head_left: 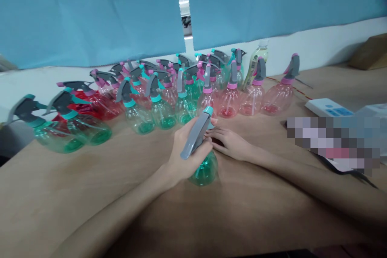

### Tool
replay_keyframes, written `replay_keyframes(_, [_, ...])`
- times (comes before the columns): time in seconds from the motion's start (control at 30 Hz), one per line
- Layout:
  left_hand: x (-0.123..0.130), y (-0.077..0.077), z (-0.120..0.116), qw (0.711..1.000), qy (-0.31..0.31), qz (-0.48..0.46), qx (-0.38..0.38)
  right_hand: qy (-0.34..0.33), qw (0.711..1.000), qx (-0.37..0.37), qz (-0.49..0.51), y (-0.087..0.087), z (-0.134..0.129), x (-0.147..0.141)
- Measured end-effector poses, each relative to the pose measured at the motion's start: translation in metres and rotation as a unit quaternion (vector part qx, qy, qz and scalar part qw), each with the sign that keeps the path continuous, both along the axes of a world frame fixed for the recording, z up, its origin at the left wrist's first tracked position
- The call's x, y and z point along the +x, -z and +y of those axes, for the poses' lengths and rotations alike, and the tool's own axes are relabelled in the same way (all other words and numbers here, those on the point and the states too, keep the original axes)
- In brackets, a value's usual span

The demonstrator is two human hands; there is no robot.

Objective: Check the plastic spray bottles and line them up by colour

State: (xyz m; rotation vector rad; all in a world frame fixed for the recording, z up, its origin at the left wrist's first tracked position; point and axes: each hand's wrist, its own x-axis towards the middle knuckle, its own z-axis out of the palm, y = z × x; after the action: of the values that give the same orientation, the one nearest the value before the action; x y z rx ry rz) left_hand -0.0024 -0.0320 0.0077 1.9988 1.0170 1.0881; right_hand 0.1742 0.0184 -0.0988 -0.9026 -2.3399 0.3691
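Head view: I've got a green sprayer (198, 135) gripped round its neck by the left hand (184, 167). Bent fingers of the right hand (229, 143) come up beside it; I can't tell whether they hold anything. Just beyond both hands, green sprayers (165, 113) and pink sprayers (252, 102) crowd the table (121, 201), front ones part-hiding those behind. Right of the right hand sits a white keypad (329, 108).
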Motion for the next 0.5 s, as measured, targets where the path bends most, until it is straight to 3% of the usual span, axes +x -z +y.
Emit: replay_keyframes(0.5, [-0.0035, -0.0029, 0.0013, 0.999, 0.012, 0.036, 0.018, 0.01, 1.0, 0.003, -0.012, -0.0022, -0.0018, 0.0001])
